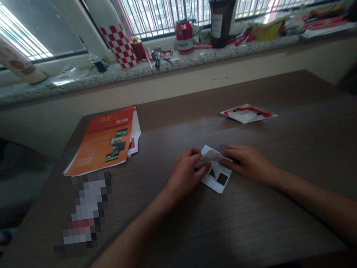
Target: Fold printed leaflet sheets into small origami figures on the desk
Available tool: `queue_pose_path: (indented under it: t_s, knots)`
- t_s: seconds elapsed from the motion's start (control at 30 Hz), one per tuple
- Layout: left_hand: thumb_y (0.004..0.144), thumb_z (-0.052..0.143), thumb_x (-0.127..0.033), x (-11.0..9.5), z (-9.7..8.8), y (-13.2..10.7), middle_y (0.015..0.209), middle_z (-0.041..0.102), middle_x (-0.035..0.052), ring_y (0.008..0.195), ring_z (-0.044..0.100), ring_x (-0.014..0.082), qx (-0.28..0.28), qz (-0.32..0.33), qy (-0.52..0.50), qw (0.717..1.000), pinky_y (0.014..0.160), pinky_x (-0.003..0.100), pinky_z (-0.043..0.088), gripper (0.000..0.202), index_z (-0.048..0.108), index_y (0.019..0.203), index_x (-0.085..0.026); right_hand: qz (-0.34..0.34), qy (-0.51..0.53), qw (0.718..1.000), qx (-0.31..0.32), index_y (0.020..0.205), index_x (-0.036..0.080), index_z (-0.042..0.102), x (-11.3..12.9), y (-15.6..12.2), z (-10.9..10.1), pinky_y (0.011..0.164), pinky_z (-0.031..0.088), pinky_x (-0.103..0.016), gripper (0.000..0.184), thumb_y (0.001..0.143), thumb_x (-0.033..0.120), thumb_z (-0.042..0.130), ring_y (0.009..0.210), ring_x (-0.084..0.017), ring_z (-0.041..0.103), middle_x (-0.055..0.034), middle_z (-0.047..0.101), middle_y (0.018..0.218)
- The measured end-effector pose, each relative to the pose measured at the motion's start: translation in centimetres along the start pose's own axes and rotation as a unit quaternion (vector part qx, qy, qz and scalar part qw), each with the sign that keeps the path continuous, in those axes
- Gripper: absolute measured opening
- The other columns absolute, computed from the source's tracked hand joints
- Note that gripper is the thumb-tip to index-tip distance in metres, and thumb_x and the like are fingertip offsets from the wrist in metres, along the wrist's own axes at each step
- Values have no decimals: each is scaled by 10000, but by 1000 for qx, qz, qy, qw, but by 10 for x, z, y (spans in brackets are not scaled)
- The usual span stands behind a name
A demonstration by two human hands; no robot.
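Note:
Between my hands a small sheet of printed paper (219, 176), partly folded, lies on the brown table (181, 241) with one corner pointing toward me. Dark square pictures and fine print show on its near part; the upper part is a folded flap. My left hand (189, 170) grips the paper's left edge, its thumb on top and its fingers curled at the far side. On the right edge my right hand (244, 160) pinches the flap between thumb and fingers. The fingertips under the paper are hidden.
An orange booklet (102, 141) with loose sheets beneath lies at the far left, a pixelated object (85, 210) nearer me. A folded red and white paper (249, 113) rests at the back right. The windowsill (90, 81) carries a checkered bottle (120, 44), a red can (184, 37) and a dark cup (220, 20).

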State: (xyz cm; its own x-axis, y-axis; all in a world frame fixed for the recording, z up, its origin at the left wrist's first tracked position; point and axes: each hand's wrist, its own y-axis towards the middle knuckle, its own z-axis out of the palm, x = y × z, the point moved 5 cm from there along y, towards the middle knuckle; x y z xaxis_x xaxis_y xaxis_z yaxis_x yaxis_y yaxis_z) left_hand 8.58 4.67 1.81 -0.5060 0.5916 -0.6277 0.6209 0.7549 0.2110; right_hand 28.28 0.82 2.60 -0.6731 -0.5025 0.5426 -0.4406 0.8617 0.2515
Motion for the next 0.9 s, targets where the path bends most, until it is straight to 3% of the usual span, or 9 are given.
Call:
queue_pose_path:
  t_s: [0.17, 0.33, 0.57, 0.7, 0.9]
  knots:
    - [948, 754, -289, 1, -21, -8, 1172, 613, 76, 1010, 636, 214, -10, 1, -50, 999, 901, 380, 571, 130, 666, 988, -202, 21, 0, 1000, 3, 923, 211, 660, -4, 4, 0, 698, 443, -315, 200, 1064, 327, 579, 779, -190, 618, -31, 650, 856]
    - [972, 698, -332, 12, -39, -15, 1111, 623, 79, 981, 640, 221, 10, -7, -8, 1000, 895, 391, 569, 143, 694, 921, -199, 54, 25, 998, 7, 947, 218, 671, -9, 6, -1, 699, 448, -316, 165, 1044, 331, 600, 777, -191, 634, -29, 687, 863]
    - [986, 678, -388, 27, -37, -13, 1042, 644, 80, 927, 647, 225, 2, -29, 5, 1000, 851, 386, 569, 226, 711, 879, -192, 89, 44, 995, 11, 944, 211, 686, -9, 7, -6, 626, 420, -298, 115, 997, 307, 654, 705, -177, 602, -19, 682, 815]
    - [1003, 660, -411, 28, -34, -13, 1043, 650, 90, 926, 644, 230, -1, -26, 23, 999, 859, 397, 576, 262, 703, 858, -197, 81, 83, 993, 4, 980, 219, 692, -8, 4, -12, 668, 479, -302, 106, 995, 320, 662, 747, -181, 629, -27, 696, 857]
    - [1025, 630, -345, 23, -34, -12, 999, 667, 72, 917, 646, 228, 5, -23, 36, 999, 843, 390, 555, 207, 683, 884, -202, 102, 26, 994, -7, 887, 218, 669, -13, -3, -21, 639, 446, -317, 204, 1029, 355, 615, 711, -189, 628, -32, 695, 813]
